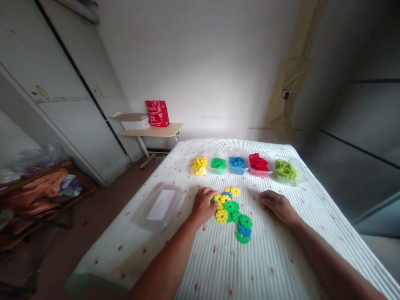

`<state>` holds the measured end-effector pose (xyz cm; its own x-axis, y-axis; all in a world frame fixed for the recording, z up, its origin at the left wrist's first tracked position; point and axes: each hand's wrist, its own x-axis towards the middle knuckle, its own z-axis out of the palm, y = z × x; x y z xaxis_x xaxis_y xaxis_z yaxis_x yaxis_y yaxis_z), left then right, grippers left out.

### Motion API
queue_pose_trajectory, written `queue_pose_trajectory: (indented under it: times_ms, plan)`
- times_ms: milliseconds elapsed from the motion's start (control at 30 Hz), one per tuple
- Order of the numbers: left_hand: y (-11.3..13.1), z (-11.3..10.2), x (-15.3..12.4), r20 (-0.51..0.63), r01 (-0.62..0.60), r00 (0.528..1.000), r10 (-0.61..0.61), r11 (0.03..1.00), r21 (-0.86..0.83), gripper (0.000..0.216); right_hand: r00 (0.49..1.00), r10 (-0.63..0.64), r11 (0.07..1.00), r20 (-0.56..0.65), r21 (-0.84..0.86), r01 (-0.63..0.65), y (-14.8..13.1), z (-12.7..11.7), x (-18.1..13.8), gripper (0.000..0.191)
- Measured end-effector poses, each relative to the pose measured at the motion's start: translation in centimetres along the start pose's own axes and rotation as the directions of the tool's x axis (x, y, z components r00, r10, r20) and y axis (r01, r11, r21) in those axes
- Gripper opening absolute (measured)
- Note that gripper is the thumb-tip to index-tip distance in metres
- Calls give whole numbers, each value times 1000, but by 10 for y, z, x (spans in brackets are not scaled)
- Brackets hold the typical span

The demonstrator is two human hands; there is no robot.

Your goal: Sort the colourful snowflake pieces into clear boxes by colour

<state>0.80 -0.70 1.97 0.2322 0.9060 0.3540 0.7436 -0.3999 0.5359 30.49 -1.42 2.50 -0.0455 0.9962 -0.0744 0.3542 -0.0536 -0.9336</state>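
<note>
Nearest, on the bed's white ribbed bedspread with red flecks [218,266]: left hand [203,205] loosely curled, fingertips at the edge of a small heap of yellow, green and blue plastic snowflake discs [233,213]. Pinching one or only touching, impossible to tell. Right hand [277,206] just right of the heap, flat, palm down, holding nothing, likely resting. To the left, a clear plastic lidded box [161,206]. Farther back, a row of five clear plastic tubs [236,171], one colour each, kept apart. Beyond, a red bag [157,112] on a small wooden side table [156,132].

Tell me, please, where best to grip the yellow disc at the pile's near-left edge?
Probably pinch the yellow disc by its notched rim, coming from the near left: it lies flat on the bedspread, and green discs crowd its right side.
</note>
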Motion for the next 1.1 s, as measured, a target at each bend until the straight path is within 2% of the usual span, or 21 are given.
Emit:
queue_pose_trajectory:
  times_ms: [100, 300, 400, 533, 600, 700, 867, 1000, 1100]
  plan:
    - [2, 1, 0, 28, -5, 1000, 3, 998, 59, 31, 1000, 11, 999, -6, -35, -11, -1, 1, 0, 28]
    - [1, 3, 2, -82, 0, 997, 0, 1000, 2, 12, 999, 19, 995, -38, -93, -23, -6, 2, -2, 29]
    - [-2, 5, 3, -164, 28, 986, -38, 998, -64, 8, 999, 19, 994, -42, -103, -24, -7, 3, -2, 29]
    - [-5, 7, 2, -250, 87, 957, -148, 967, -242, 6, 999, 6, 992, -37, -124, -10, -5, 3, -1, 29]
    - [-4, 8, 1, -221, 90, 960, -172, 937, -338, 9, 999, -10, 988, -39, -154, 4, -4, 2, -1, 28]
    - [2, 10, -1, -150, 48, 982, -115, 920, -390, 14, 999, -20, 984, -44, -175, 12, -5, 3, -1, 28]
    - [14, 12, -2, -90, -58, 995, 41, 981, -186, 23, 999, -26, 989, -46, -145, 19, -9, 5, -3, 29]
    - [19, 13, -1, -18, -63, 998, 63, 998, 14, 30, 998, -32, 987, -58, -162, 22, -13, 6, -5, 28]
    - [20, 14, -2, 24, -63, 998, 61, 994, 94, 33, 998, -34, 983, -62, -185, 22, -16, 6, -5, 28]
